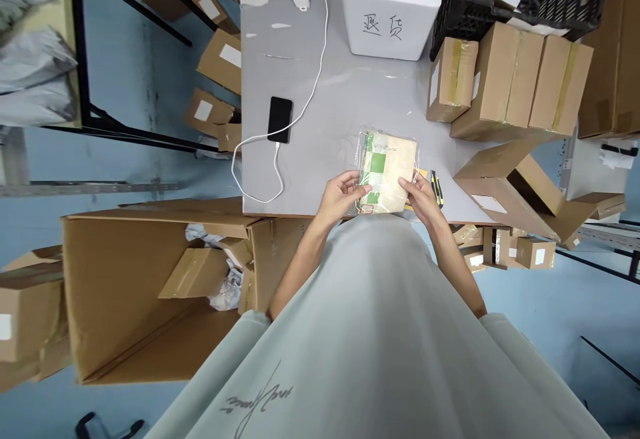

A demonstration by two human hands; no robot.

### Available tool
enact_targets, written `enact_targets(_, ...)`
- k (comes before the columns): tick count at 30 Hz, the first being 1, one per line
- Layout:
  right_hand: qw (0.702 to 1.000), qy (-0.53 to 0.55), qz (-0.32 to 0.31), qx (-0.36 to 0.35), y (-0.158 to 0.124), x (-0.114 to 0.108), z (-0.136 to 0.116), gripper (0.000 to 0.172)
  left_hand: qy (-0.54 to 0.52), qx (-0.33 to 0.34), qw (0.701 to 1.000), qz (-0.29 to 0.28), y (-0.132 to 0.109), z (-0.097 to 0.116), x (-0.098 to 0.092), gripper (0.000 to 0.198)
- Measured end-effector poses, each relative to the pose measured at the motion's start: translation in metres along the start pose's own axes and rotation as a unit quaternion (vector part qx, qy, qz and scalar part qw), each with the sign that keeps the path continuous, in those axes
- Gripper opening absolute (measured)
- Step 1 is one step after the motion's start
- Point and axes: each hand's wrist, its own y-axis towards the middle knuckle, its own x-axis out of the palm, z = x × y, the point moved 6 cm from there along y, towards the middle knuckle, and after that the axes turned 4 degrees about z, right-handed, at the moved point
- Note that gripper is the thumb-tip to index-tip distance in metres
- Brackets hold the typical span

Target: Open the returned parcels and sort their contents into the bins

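Observation:
A flat packet in clear plastic wrap [387, 165], cream with a green and white band on its left side, is held up near the table's front edge. My left hand [345, 192] grips its lower left edge, thumb on the front. On the opposite side my right hand [419, 193] pinches the lower right edge, thumb also on the front. The fingers behind the packet are hidden. Just beyond my right hand lies a yellow and black box cutter [437, 189], partly covering something yellow that I cannot make out.
A black phone [280, 119] with a white charging cable [320, 65] lies at the left of the grey table [300, 85]. At the back stands a white bin [390, 32] of boxes. Cartons [515, 79] and an open cardboard box [510, 179] line the right. A large open carton [135, 292] stands lower left.

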Motion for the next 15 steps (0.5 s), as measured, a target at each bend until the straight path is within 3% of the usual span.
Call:
enact_targets(9,0.999,-0.008,-0.015,-0.044,-0.011,-0.012,-0.014,0.068,0.024,0.013,0.998,-0.058,-0.011,0.004,0.004,0.069)
enact_targets(15,0.999,0.002,-0.02,-0.028,-0.02,-0.018,-0.018,0.072,0.086,0.047,0.992,-0.081,-0.023,0.021,0.005,0.069)
